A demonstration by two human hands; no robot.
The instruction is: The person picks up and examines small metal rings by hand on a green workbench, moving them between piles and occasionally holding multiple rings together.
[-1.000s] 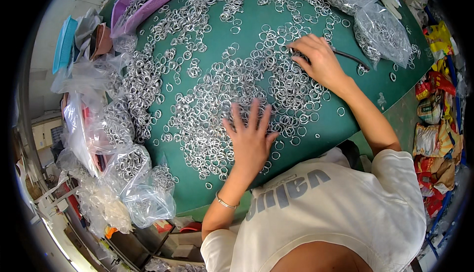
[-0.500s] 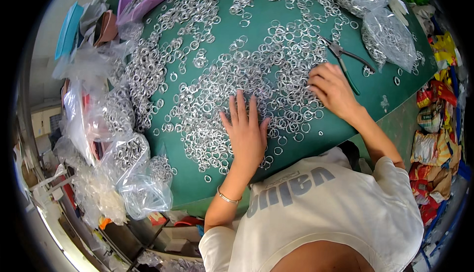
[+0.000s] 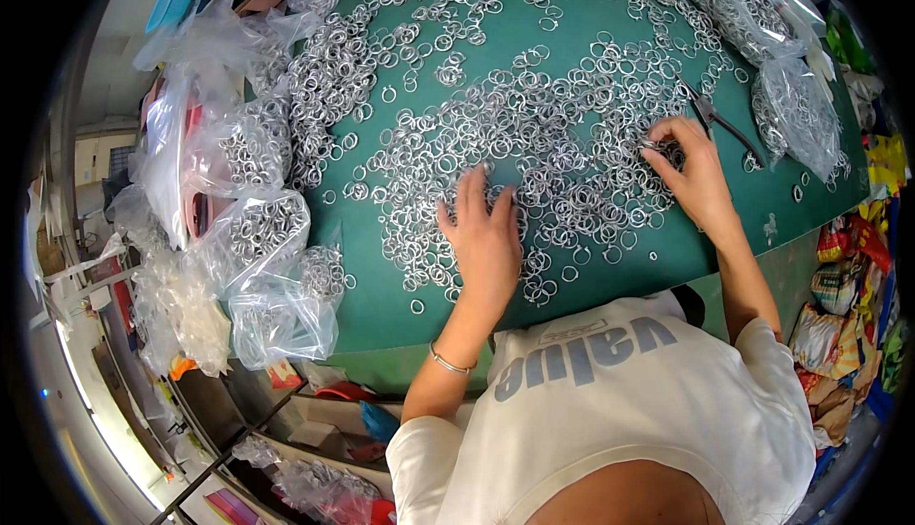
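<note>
A wide spread of silvery metal rings (image 3: 572, 177) covers much of the green tabletop (image 3: 591, 292). My left hand (image 3: 486, 244) rests palm down on the near left part of the spread, fingers apart and slightly bent, touching rings. At the right side of the spread, my right hand (image 3: 701, 177) is curled, thumb and fingertips pinched on a metal ring (image 3: 658, 146); the fingers partly hide it. Just beyond that hand lies a pair of pliers (image 3: 724, 123) with dark handles, partly covered by the hand.
Clear plastic bags of rings (image 3: 262, 225) line the left edge, beside another heap of rings (image 3: 329, 77). More bagged rings (image 3: 801, 106) sit at the far right. Colourful packages (image 3: 834, 325) are stacked beyond the table's right side. Open shelving (image 3: 305, 430) stands below the left edge.
The whole view has shifted, putting the table's contents further right. My left fingers are more bent and drawn slightly nearer. My right hand stays at the right side of the rings, fingers still curled.
</note>
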